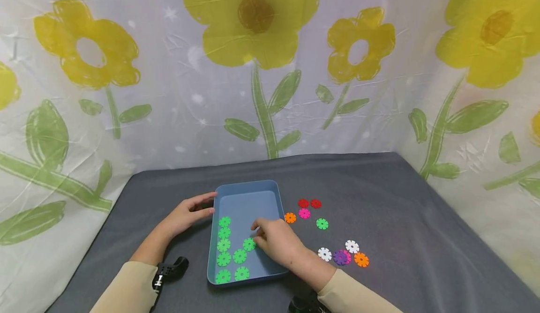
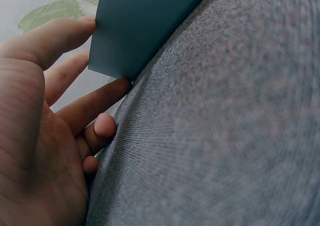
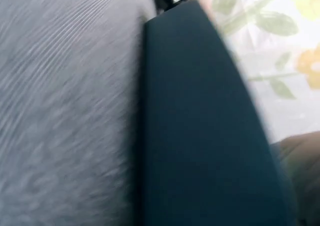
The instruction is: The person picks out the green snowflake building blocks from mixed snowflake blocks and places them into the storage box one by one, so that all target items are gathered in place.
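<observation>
A blue tray [image 1: 261,210] lies on the grey cloth. Along its left side green notched discs [image 1: 223,245] form a column, with a few more green discs [image 1: 239,256] beside it. My left hand [image 1: 190,214] touches the tray's left wall with its fingertips; the left wrist view shows thumb and fingers against the outer wall [image 2: 135,30]. Over the tray's right half, my right hand [image 1: 276,240] has bent fingers, with a gap between index finger and thumb. One green disc [image 1: 249,244] lies flat by the thumb tip. The right wrist view is blurred; the tray wall [image 3: 200,121] hides most of the hand.
Right of the tray lie loose discs: red [image 1: 303,203], pink [image 1: 304,213], orange [image 1: 290,217] and green [image 1: 322,223]. Nearer are white discs [image 1: 352,246], a purple disc [image 1: 340,257] overlapping a pink one, and an orange disc [image 1: 361,259]. A flowered curtain [image 1: 177,93] hangs behind.
</observation>
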A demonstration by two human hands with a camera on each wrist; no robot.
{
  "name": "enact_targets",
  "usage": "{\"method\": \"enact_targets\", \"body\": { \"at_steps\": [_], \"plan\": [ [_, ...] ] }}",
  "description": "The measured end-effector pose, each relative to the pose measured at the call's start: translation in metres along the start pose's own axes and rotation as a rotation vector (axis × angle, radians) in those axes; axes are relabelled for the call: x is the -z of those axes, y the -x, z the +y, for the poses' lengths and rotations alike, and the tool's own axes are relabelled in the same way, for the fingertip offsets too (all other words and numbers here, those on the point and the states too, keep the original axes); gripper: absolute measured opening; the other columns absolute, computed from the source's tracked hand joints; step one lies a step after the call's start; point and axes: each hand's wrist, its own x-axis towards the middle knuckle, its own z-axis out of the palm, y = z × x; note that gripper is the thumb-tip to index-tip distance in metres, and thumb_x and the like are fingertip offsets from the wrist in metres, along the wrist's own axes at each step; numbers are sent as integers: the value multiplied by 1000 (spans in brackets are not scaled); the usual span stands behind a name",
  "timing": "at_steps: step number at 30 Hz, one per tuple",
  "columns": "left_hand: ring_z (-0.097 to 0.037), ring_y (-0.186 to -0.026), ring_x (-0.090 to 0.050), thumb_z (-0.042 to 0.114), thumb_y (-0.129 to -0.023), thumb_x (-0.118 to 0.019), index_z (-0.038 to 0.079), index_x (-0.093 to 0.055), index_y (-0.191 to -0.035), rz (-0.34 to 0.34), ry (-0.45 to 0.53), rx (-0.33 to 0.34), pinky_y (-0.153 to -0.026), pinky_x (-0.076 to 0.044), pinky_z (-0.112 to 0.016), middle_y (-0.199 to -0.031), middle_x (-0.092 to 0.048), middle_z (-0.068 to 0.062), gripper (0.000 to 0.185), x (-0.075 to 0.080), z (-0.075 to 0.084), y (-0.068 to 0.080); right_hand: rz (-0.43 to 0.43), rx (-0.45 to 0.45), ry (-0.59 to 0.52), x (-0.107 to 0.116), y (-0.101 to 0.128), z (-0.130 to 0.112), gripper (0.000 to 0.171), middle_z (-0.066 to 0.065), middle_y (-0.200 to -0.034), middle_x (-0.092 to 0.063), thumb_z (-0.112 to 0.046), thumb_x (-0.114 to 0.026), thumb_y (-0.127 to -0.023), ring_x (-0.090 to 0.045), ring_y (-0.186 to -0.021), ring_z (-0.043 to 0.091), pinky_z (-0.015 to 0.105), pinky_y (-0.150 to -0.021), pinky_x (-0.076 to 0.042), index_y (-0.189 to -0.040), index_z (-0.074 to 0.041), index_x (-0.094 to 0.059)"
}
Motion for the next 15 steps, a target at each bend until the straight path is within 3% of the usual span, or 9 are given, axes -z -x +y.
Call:
{"method": "enact_targets", "body": {
  "at_steps": [6,9,12,15],
  "plan": [
    [-39,-135,-49,30,-102,-68,12,-49,-154,-6,0,-5,-102,-45,-55,-150,-51,-19,58,1,1,-1,-150,-98,-296,3,-2,-6,47,12,-121,-65,9,-56,-96,-70,-108,19,24,-73,-49,-141,-4,-54],
    [-39,-135,-50,29,-102,-68,11,-49,-154,-3,2,-7,-101,-46,-52,-150,-51,-19,58,0,0,-2,-250,-66,-395,2,-2,-5,61,18,-142,-53,14,-48,-95,-59,-129,27,26,-90,-50,-151,-6,-39],
    [-39,-134,-51,29,-102,-68,10,-49,-154,3,-3,-9,-100,-47,-49,-149,-52,-19,58,-1,0,-2,-336,-4,-476,3,-1,-3,70,19,-158,-36,14,-44,-96,-41,-144,32,35,-110,-38,-157,-12,-27],
    [-39,-134,-51,30,-102,-68,10,-49,-154,0,-6,-6,-100,-47,-50,-149,-52,-20,59,-1,1,-2,-351,42,-501,10,-1,0,70,15,-162,-32,12,-43,-98,-39,-146,31,40,-113,-36,-159,-17,-25]
  ]
}}
